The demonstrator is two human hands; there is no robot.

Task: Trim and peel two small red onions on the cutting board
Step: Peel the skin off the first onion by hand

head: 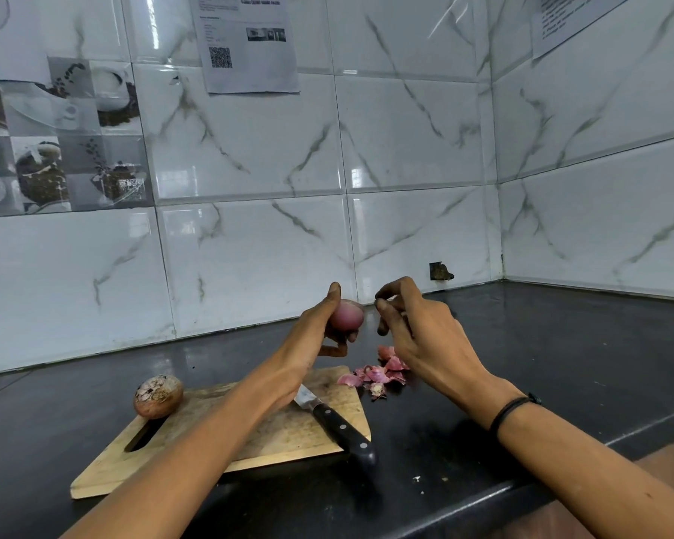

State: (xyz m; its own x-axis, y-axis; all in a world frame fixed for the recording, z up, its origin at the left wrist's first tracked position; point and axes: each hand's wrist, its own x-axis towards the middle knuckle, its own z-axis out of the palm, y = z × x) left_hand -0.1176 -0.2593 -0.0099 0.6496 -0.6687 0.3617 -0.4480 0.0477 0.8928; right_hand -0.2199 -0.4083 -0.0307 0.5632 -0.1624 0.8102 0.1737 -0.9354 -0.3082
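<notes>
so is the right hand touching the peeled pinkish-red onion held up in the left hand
Apart. The head view shows a clear strip of background between the right hand and the peeled pinkish-red onion.

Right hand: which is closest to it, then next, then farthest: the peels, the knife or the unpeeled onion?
1. Peels: on the counter, just below the right hand.
2. Knife: on the board, lower left of the hand.
3. Unpeeled onion: far left corner of the board.
</notes>
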